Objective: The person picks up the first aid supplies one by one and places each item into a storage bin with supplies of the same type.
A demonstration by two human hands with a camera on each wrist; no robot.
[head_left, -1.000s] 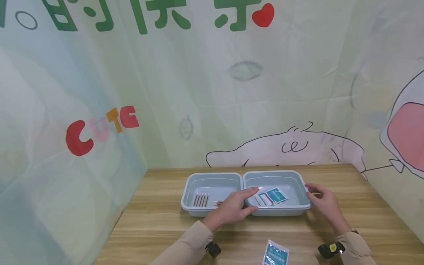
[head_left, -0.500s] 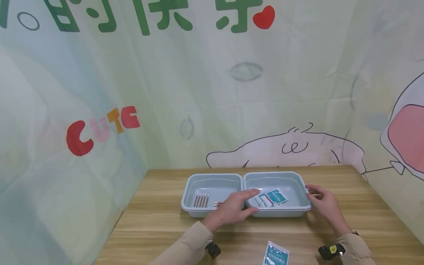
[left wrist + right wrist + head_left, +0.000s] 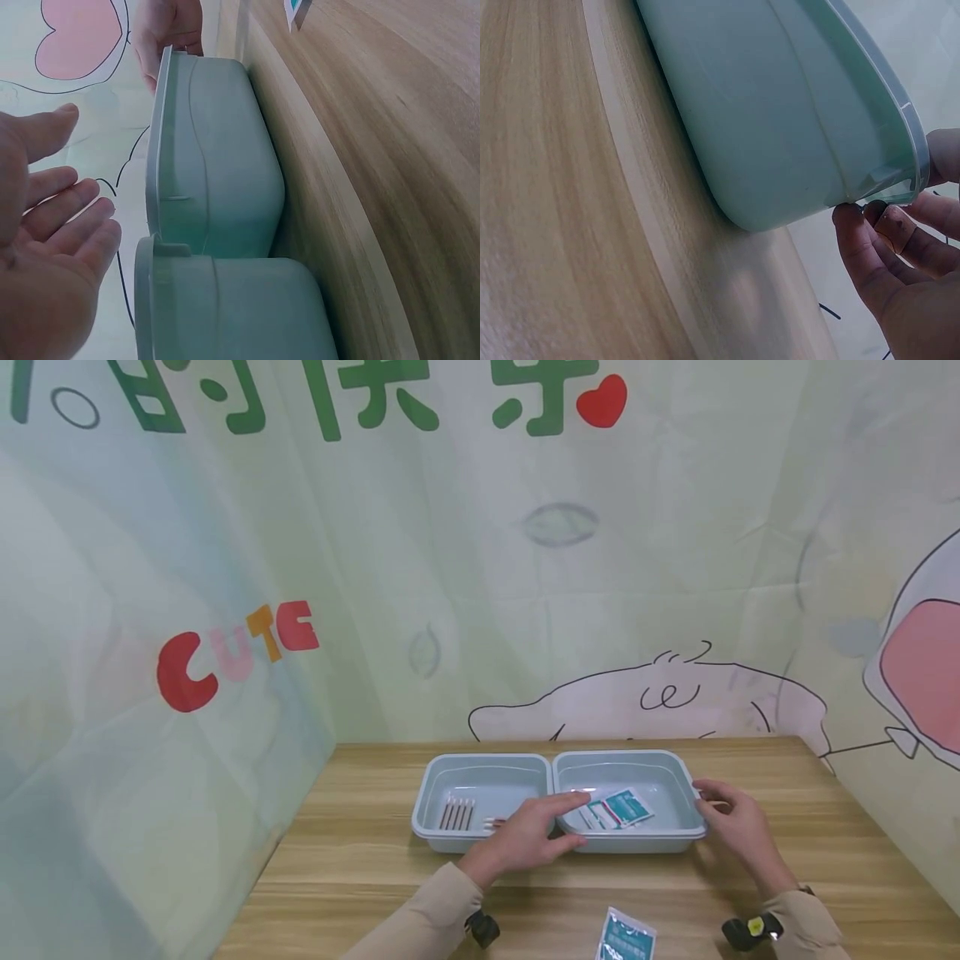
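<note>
Two pale blue-green plastic trays stand side by side on the table. My right hand (image 3: 738, 831) holds the right tray (image 3: 667, 781) by its right end, thumb at the rim (image 3: 915, 142) and fingers against the outer wall. My left hand (image 3: 521, 835) hovers over the front corners where the trays meet, fingers extended and apart from the walls in the left wrist view. Teal-and-white sachets (image 3: 628, 807) lie in the right tray. In the left tray (image 3: 495, 772) is a row of brown swabs with pale tips (image 3: 456, 814); more swabs (image 3: 492, 822) are partly hidden behind my left hand.
Another teal-and-white sachet (image 3: 626, 937) lies on the wooden table (image 3: 337, 877) near me, cut off by the frame's bottom. A printed cloth backdrop (image 3: 420, 568) hangs behind the table and along its sides.
</note>
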